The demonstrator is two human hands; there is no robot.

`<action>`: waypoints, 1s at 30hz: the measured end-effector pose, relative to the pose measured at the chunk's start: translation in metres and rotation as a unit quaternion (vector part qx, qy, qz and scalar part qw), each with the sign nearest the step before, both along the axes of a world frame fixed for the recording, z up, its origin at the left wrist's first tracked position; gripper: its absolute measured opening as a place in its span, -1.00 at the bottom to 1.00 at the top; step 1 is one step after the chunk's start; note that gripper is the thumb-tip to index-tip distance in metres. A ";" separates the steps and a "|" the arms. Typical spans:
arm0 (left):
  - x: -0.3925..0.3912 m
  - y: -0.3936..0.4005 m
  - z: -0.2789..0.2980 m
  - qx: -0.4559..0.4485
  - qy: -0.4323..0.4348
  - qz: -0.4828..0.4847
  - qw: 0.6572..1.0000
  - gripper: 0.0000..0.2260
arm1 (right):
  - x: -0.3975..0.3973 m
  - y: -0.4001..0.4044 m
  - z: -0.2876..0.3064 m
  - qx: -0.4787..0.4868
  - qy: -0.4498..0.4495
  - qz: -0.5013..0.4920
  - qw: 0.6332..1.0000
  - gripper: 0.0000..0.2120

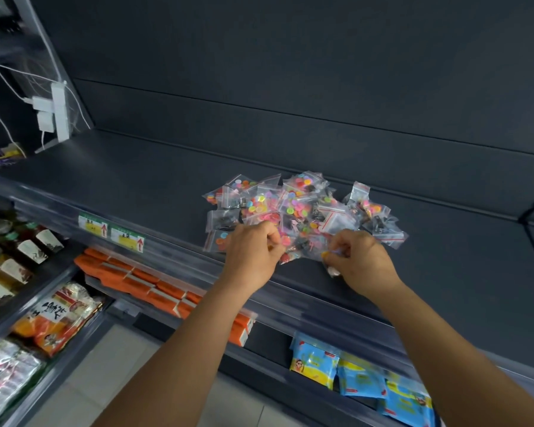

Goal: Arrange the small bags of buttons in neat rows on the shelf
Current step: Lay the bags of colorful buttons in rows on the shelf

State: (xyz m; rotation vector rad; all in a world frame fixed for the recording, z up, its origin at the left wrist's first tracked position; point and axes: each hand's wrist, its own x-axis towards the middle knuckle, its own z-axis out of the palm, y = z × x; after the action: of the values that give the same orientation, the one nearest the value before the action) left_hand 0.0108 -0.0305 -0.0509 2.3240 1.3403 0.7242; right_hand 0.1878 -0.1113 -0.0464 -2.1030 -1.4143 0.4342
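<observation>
The left hand [253, 251] and right hand [356, 260], fingers curled, each pinch a bag at the near edge of the heap of button bags [299, 211]. The heap lies jumbled on the shelf [136, 183]; no rows yet, so sorting looks barely begun.

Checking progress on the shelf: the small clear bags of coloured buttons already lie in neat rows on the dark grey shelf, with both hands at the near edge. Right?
Not quite. The head view shows the small clear bags of coloured buttons in a jumbled heap on the dark grey shelf, not rows. Left hand and right hand are at its near edge.
</observation>
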 end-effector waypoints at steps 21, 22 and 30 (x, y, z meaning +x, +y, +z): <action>0.177 -0.097 0.040 -0.189 -0.166 -0.234 0.939 -0.85 | 0.124 -0.129 0.054 0.236 0.241 -0.204 0.919 -0.91; 0.190 -0.107 0.042 -0.201 -0.166 -0.241 0.935 -0.83 | 0.137 -0.140 0.054 0.238 0.229 -0.213 0.920 -0.91; 0.299 -0.200 0.053 -0.235 -0.165 -0.213 0.934 -0.67 | 0.244 -0.236 0.056 0.224 0.188 -0.223 0.930 -0.83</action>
State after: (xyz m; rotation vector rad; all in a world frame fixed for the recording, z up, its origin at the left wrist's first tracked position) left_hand 0.3096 -0.2302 0.0022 1.9012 0.7241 0.5455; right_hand 0.4318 -0.3472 0.0098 -1.7682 -0.7013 0.2737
